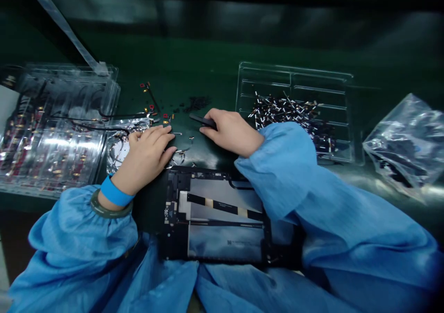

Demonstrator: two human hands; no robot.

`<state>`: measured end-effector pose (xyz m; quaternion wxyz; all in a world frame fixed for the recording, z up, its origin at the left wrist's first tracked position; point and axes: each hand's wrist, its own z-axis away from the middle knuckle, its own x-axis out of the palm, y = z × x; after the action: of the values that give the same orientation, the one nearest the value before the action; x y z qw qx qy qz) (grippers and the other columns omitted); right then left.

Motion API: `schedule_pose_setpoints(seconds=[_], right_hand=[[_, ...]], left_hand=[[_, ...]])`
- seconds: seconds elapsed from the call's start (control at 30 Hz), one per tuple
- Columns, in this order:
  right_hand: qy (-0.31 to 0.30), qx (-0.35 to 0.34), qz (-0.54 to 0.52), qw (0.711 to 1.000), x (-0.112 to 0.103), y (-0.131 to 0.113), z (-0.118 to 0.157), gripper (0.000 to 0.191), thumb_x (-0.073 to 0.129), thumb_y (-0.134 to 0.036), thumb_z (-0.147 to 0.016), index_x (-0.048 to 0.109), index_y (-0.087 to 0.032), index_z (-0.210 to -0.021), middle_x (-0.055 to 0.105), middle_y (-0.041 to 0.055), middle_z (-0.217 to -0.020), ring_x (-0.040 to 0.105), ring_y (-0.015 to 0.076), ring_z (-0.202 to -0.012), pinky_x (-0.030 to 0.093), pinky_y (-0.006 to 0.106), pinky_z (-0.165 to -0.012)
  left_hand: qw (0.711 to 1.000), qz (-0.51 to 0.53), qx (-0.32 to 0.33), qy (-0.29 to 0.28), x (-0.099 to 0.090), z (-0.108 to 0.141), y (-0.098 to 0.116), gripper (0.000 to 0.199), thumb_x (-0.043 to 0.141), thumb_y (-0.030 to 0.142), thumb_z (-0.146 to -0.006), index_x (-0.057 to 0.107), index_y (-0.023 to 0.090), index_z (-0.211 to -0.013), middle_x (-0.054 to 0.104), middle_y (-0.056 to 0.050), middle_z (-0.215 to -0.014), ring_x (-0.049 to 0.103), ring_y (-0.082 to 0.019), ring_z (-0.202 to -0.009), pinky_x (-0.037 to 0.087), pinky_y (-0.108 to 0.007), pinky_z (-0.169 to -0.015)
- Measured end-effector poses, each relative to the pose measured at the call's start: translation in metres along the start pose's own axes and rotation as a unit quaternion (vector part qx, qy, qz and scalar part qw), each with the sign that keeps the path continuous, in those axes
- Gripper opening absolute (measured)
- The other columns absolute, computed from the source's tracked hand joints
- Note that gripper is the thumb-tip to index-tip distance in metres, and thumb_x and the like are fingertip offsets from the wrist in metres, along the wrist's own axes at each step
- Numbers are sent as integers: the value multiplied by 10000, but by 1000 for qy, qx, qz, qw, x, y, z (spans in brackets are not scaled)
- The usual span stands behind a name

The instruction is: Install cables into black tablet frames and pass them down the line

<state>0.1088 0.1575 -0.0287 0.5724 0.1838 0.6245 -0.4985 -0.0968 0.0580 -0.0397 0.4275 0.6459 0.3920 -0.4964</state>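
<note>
My right hand [233,130] grips a pair of black tweezers [200,118], whose tip points left above the green work surface. Palm down with fingers stretched out, my left hand [148,150] lies over crinkled clear film and small loose parts; what is under its palm is hidden. Just beyond its fingertips are small camera-like parts [165,117] with red tops and gold contacts. A heap of tiny black pieces [197,103] lies past the tweezers. In front of my body rests an opened tablet [225,236] with a striped flex cable [222,205] across its inside, partly covered by my right sleeve.
On the left, stacked clear trays [52,165] hold rows of parts, with black cables [93,124] trailing from them. A clear compartment tray [317,76] at right carries a pile of small flex parts [280,110]. Farther right lies a plastic bag [411,141] with dark contents.
</note>
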Motion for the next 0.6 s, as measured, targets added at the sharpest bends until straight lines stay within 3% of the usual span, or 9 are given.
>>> schedule_pose_setpoints(seconds=[0.17,0.27,0.33,0.47,0.6], right_hand=[[49,2,-39,998,-5,9,5,181,533,-267,-866,629,-159,-975,652,35,-828,597,177,-763,412,279,-703],[46,-71,-49,995,-6,10,8,206,506,-233,-867,650,-160,-996,658,52,-918,601,188,-862,431,294,-773],[35,-135,-42,989,-2,6,9,297,480,-175,-857,639,-175,-1107,637,66,-1045,587,193,-953,436,302,-808],[-16,-179,57,982,8,-9,9,524,420,-135,-860,489,-275,-1359,529,76,-1254,580,187,-919,410,282,-656],[-22,-187,159,969,10,-18,13,476,325,-171,-926,519,-304,-1340,533,84,-1241,578,184,-848,275,284,-532]], left_hand=[[1000,19,18,3,0,1,1,250,422,288,-959,574,194,-1134,607,-108,-1290,542,-272,-1208,323,-471,-920],[1000,22,2,9,-1,0,1,281,385,258,-965,557,186,-1176,598,-116,-1299,529,-274,-1224,322,-475,-928],[1000,19,-17,11,-1,-1,0,321,355,223,-964,528,177,-1231,581,-134,-1315,513,-278,-1239,329,-481,-930],[999,-16,-42,15,1,-2,-1,380,329,176,-948,522,189,-1275,464,-170,-1420,437,-320,-1300,351,-509,-909],[997,-43,-57,20,-1,2,-4,326,381,261,-951,585,234,-1203,492,-150,-1392,432,-351,-1286,356,-543,-896]])
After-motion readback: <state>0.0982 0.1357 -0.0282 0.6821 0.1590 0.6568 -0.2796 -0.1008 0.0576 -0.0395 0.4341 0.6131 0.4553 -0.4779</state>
